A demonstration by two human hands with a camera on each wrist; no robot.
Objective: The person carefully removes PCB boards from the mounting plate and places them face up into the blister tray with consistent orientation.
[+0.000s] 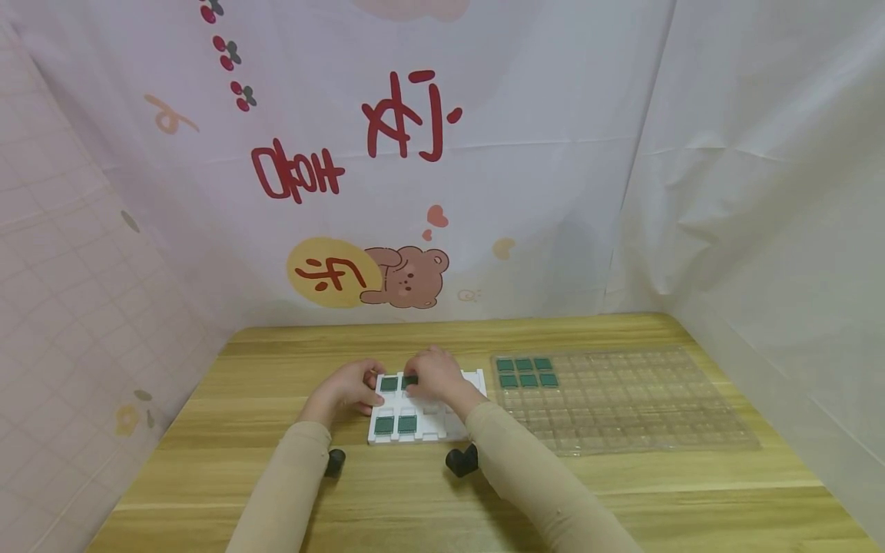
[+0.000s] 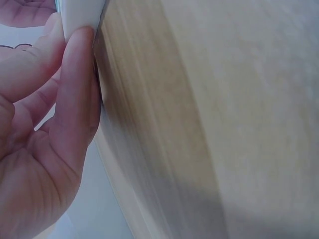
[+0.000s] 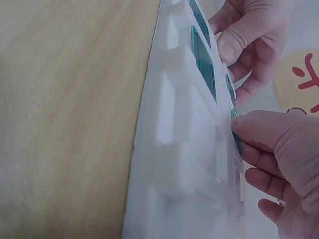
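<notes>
Two beige sleeves (image 1: 512, 468) come in from the near edge toward the white foam tray (image 1: 429, 430), which lies on the wooden surface (image 1: 622, 499) about midway along it, left of a clear plastic tray (image 1: 643, 415). The white foam tray holds small green chips: two in its near-left pockets (image 1: 396, 424) and one in its far-left pocket (image 1: 389, 383). The right hand (image 1: 435, 374) rests over the far middle of the white foam tray, its fingertips (image 3: 249, 124) pinching another green chip (image 1: 411, 381) at a pocket there. The left hand (image 1: 351, 386) sits at the tray's far-left corner, fingers curled with the thumb (image 3: 234, 45) pressed on the tray's edge, so it holds the tray itself. In the clear plastic tray, just right of the foam one, six more green chips (image 1: 527, 372) fill the far-left cells in two rows. Behind the white foam tray hangs a pale cloth backdrop (image 1: 484, 153) with red characters and a brown cartoon bear (image 1: 408, 278).
</notes>
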